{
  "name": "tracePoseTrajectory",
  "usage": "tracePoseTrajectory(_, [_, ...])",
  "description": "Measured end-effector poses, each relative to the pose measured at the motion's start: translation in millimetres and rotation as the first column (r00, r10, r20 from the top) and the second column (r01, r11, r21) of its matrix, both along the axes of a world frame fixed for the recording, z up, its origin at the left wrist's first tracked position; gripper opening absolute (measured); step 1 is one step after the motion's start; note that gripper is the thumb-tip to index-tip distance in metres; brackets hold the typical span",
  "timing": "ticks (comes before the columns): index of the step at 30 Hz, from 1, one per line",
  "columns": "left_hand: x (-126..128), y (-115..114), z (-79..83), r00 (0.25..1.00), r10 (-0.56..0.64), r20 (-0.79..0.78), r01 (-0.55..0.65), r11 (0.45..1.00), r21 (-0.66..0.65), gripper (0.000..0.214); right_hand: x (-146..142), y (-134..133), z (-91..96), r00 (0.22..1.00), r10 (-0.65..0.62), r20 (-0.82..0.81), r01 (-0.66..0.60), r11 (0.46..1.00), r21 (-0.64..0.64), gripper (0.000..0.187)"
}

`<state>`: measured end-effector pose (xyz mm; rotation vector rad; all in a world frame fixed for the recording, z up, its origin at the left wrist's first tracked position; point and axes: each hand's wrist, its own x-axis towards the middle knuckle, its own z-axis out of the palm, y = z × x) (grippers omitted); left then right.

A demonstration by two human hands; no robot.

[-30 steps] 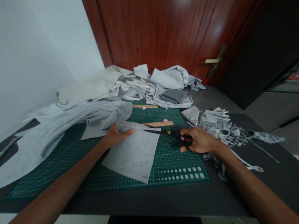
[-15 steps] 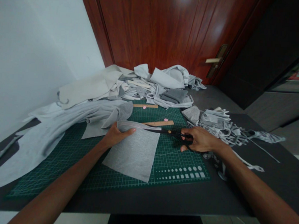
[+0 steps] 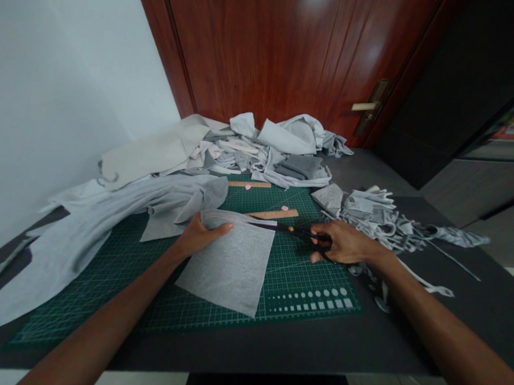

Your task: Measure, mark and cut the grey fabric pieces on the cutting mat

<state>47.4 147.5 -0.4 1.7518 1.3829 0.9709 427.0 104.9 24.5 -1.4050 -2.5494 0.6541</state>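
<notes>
A square sheet of grey felt-like fabric (image 3: 224, 270) lies on the green cutting mat (image 3: 303, 288), with a narrow strip (image 3: 220, 218) curling up along its top edge. My left hand (image 3: 202, 237) pinches that edge at its left end. My right hand (image 3: 341, 242) grips the handles of black scissors (image 3: 287, 229). The scissor blades point left and meet the fabric's upper right corner, along the strip. The lower blade is hidden at the fabric.
Two wooden rulers (image 3: 272, 214) and pink markers (image 3: 284, 208) lie on the mat. Heaps of grey fabric scraps (image 3: 259, 149) rise behind it, more scraps (image 3: 369, 214) lie right, and a grey garment (image 3: 152, 200) spreads left. A wall and a wooden door (image 3: 266, 48) stand beyond.
Both hands stay almost in place, with the scissors still at the fabric's top edge. The view has shifted only slightly.
</notes>
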Motion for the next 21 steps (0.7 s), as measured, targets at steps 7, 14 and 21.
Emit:
tracePoseTrajectory(7, [-0.2, -0.6, 0.4, 0.999, 0.014, -0.03, -0.015, 1.0, -0.001, 0.04, 0.8, 0.3, -0.1, 1.0, -0.001, -0.006, 0.001, 1.0, -0.014, 0.043])
tracePoseTrajectory(14, [0.4, -1.0, 0.6, 0.999, 0.037, -0.03, -0.038, 0.999, -0.016, 0.045, 1.9, 0.0, -0.3, 1.0, 0.001, 0.002, -0.001, 1.0, 0.008, 0.042])
tracePoseTrajectory(21, [0.1, -0.2, -0.5, 0.999, 0.025, -0.042, -0.027, 0.999, -0.043, 0.046, 1.7, 0.6, -1.3, 1.0, 0.007, -0.006, -0.007, 1.0, 0.018, 0.04])
